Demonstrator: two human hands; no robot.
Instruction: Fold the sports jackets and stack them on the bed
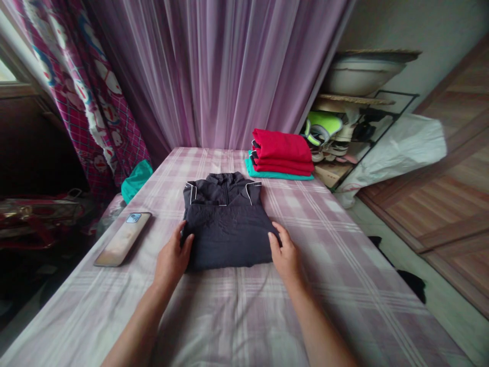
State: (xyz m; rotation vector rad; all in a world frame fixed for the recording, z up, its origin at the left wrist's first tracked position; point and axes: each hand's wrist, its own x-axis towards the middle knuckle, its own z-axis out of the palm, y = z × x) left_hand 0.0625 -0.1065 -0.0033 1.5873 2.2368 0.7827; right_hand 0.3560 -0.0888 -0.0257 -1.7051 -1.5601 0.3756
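A dark grey jacket (229,234) with white piping lies folded on the checked tablecloth, its collar and zip facing away from me. My left hand (173,255) grips the jacket's left edge, thumb on top and fingers at the side. At the opposite edge, my right hand (286,255) holds the cloth between thumb and fingers. The lower part is folded up over the body, so the sleeves are mostly hidden. Beyond the jacket, at the back right, sits a stack of folded red clothes (282,150) on a folded teal garment (280,176).
A phone (124,239) lies face down near the table's left edge. Teal fabric (136,181) hangs at the far left corner. Purple curtains (229,71) close off the back. To the right stand a rack with shoes (336,148) and a white bag (405,148).
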